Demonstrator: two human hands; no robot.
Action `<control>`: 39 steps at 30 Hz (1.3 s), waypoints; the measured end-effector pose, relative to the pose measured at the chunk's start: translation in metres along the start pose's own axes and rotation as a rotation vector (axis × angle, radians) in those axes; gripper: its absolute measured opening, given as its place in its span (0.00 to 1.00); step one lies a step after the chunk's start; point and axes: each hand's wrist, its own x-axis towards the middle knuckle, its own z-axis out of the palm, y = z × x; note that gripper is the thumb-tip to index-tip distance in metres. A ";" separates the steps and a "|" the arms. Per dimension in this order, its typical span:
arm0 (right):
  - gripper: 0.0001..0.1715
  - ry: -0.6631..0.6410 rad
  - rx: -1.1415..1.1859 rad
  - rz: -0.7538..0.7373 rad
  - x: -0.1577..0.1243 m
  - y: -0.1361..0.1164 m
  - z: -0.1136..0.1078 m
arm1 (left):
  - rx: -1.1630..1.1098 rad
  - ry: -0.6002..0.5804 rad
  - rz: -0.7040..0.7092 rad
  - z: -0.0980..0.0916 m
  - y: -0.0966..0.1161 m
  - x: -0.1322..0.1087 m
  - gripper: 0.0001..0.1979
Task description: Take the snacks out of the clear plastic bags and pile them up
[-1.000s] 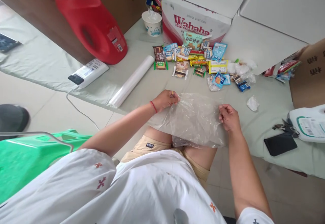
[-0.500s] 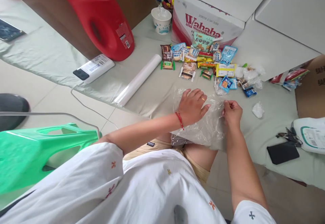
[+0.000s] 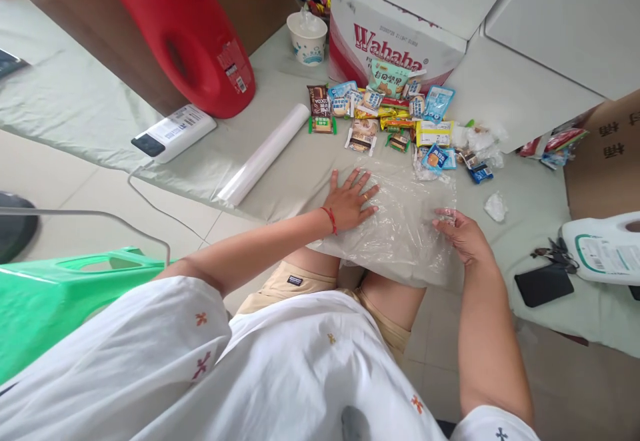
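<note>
A creased sheet of clear plastic film (image 3: pixel 400 228) lies over the front edge of the cloth-covered table and hangs above my lap. My left hand (image 3: pixel 350 200) is open, its fingers spread flat on the film's left part. At the right edge my right hand (image 3: pixel 463 231) holds the film between thumb and fingers. Just beyond the film is a pile of small wrapped snacks (image 3: pixel 400 118), with a cocoa packet (image 3: pixel 320 108) on its left side. A roll of clear film (image 3: pixel 265 154) rests to the left of my hands.
A red jug (image 3: pixel 190 48), a power bank (image 3: pixel 173 133) with a cable and a paper cup (image 3: pixel 307 38) stand left and behind. A Wahaha carton (image 3: pixel 395 41) backs the snacks. To the right are crumpled film (image 3: pixel 496 206), a black wallet-like item (image 3: pixel 544 284) and a white jug (image 3: pixel 605 248). A green stool (image 3: pixel 75 301) is lower left.
The film has been spread wider and flatter. My left hand has slid left across it with fingers more apart. My right hand has shifted slightly down at the right edge.
</note>
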 end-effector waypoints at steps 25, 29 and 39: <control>0.37 -0.582 -0.900 -0.939 -0.120 0.045 0.153 | 0.029 -0.103 0.103 -0.016 -0.055 0.032 0.31; 0.24 -0.521 -0.645 -0.729 -0.081 0.002 0.100 | 0.043 -0.119 0.127 -0.017 -0.060 0.032 0.33; 0.29 0.228 -1.151 -0.614 0.181 -0.150 0.032 | 0.060 -0.132 0.123 -0.017 -0.058 0.033 0.34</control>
